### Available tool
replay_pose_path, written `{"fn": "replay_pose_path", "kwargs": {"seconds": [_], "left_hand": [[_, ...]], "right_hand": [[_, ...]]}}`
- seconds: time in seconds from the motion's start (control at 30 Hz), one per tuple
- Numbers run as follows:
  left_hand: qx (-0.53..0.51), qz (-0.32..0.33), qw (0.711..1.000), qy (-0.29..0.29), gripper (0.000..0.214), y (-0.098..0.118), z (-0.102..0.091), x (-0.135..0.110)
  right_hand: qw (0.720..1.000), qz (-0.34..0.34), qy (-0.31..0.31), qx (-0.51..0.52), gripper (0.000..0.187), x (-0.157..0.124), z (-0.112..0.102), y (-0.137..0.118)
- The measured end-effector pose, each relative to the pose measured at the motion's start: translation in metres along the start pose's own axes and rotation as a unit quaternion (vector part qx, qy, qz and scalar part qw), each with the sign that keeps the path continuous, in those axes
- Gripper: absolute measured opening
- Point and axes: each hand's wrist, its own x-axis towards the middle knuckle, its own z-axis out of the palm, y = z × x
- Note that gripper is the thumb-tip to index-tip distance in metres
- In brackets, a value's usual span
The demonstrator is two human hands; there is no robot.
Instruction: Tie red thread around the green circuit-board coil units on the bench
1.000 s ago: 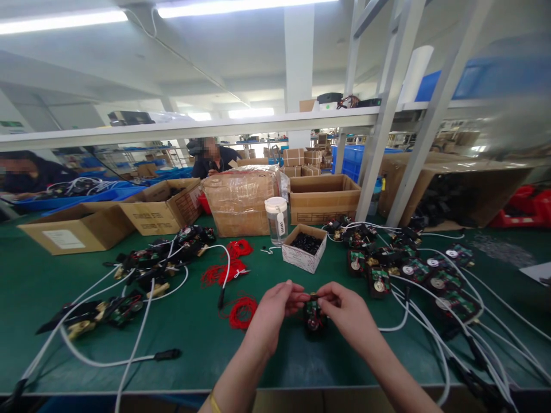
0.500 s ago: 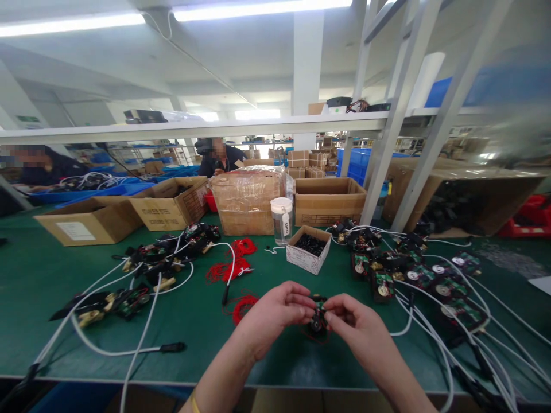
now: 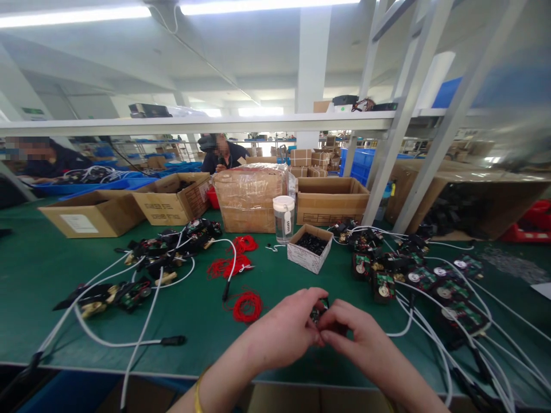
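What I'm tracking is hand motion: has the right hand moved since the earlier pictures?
Yes: the right hand has drawn back, farther from the small white carton.

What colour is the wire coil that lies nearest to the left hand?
The wire coil is red; the head view shows it best.

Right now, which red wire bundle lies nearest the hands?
The front red wire bundle, closest to the left hand; the other red bundles lie farther back.
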Motion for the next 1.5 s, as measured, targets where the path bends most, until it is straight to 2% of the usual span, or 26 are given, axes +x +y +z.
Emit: {"fn": "replay_pose_path", "kwargs": {"seconds": [0.13,0.27,0.37,0.5,0.6,0.67,0.73,0.83,0.93,1.13,1.5], "left_hand": [[0.009,0.018,1.0,-0.009,0.067,-0.002,0.001,-0.001],[-0.053,0.005,0.998,-0.02,0.052,-0.009,0.002,-0.004],[-0.116,-0.005,0.993,0.023,0.033,-0.025,0.006,-0.007],[-0.103,-0.025,0.99,0.095,0.026,-0.049,0.017,-0.009],[-0.074,0.007,0.987,0.141,0.019,-0.057,0.031,-0.011],[-0.059,0.033,0.983,0.17,0.023,-0.06,0.041,-0.012],[-0.056,0.047,0.981,0.18,0.029,-0.062,0.048,-0.012],[-0.046,0.05,0.982,0.177,0.021,-0.063,0.053,-0.012],[-0.028,0.039,0.984,0.173,0.013,-0.061,0.053,-0.012],[-0.02,0.037,0.984,0.171,0.011,-0.058,0.049,-0.012],[0.046,0.049,0.974,0.218,0.013,-0.046,0.03,0.014]], "right_hand": [[1.0,-0.013,-0.001,-0.005,0.011,-0.002,0.006,0.005],[1.0,0.008,0.024,-0.017,0.01,-0.006,0.009,0.013],[0.998,0.033,0.056,-0.014,0.013,-0.009,0.009,0.022],[0.996,0.057,0.067,-0.012,0.018,-0.012,0.008,0.033],[0.996,0.063,0.057,-0.017,0.019,-0.015,0.008,0.035],[0.997,0.06,0.05,-0.028,0.018,-0.017,0.007,0.033],[0.997,0.052,0.044,-0.038,0.017,-0.02,0.007,0.03],[0.997,0.045,0.04,-0.044,0.016,-0.023,0.005,0.026],[0.997,0.042,0.042,-0.049,0.015,-0.024,0.004,0.026],[0.996,0.035,0.052,-0.061,0.017,-0.02,0.004,0.031],[0.979,-0.013,0.105,-0.174,0.016,0.007,0.007,0.039]]}}
